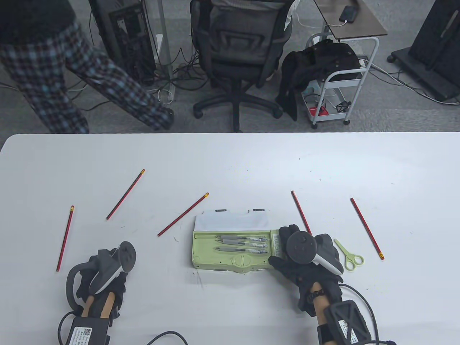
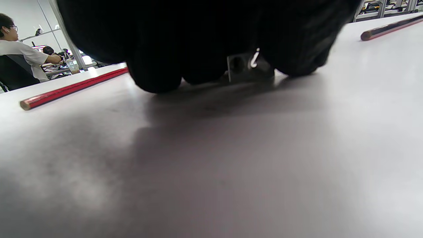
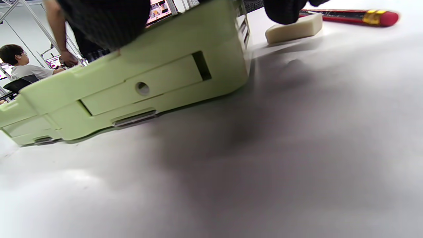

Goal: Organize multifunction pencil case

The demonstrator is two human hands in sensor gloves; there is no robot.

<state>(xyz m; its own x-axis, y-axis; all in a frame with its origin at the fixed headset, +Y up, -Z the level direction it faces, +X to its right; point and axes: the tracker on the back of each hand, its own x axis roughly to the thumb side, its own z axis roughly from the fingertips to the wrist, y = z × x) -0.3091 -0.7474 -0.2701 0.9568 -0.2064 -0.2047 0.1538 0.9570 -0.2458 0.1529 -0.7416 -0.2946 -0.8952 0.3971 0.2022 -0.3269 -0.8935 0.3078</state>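
Observation:
The green pencil case (image 1: 230, 256) (image 3: 132, 86) lies open mid-table, its white lid (image 1: 231, 221) folded back and three grey pens (image 1: 242, 243) in its tray. My right hand (image 1: 293, 251) lies over the case's right end, thumb by the front corner. In the right wrist view one fingertip (image 3: 284, 10) rests on a white eraser (image 3: 294, 28) beside the case, with a red pencil (image 3: 350, 16) just behind it. My left hand (image 1: 107, 269) rests on the table to the left, fingers (image 2: 155, 76) loosely curled, holding nothing. Several red pencils lie scattered, one (image 1: 183, 215) left of the case.
Small green scissors (image 1: 350, 255) lie right of my right hand, with a pencil (image 1: 366, 228) beyond them. Two pencils (image 1: 64, 239) (image 1: 125, 194) lie far left. Behind the table are an office chair (image 1: 237, 54), a cart (image 1: 337, 79) and a standing person (image 1: 54, 72).

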